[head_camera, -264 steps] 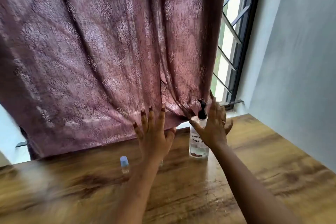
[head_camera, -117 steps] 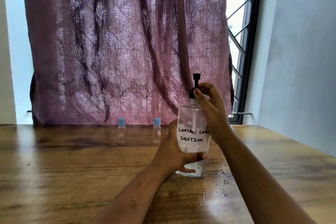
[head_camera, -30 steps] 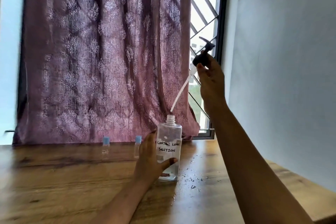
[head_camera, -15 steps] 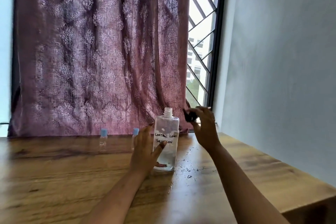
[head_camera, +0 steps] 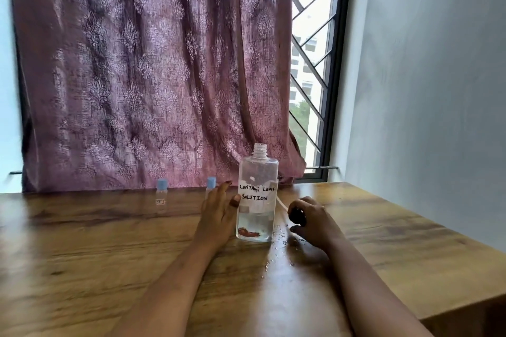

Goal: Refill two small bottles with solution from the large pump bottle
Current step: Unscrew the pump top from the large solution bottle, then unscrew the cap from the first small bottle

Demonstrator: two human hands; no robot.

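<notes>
Wooden surface (head_camera: 82, 254): my left hand (head_camera: 219, 213) grips the open bottle (head_camera: 256, 200); my right hand (head_camera: 312, 223) grip pinches the black pump (head_camera: 298, 215).

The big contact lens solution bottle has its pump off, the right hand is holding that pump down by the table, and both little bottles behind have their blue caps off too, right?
Not quite. The head view shows both small bottles with blue caps on. The rest holds: the solution bottle stands open, and the right hand holds the pump.
</notes>
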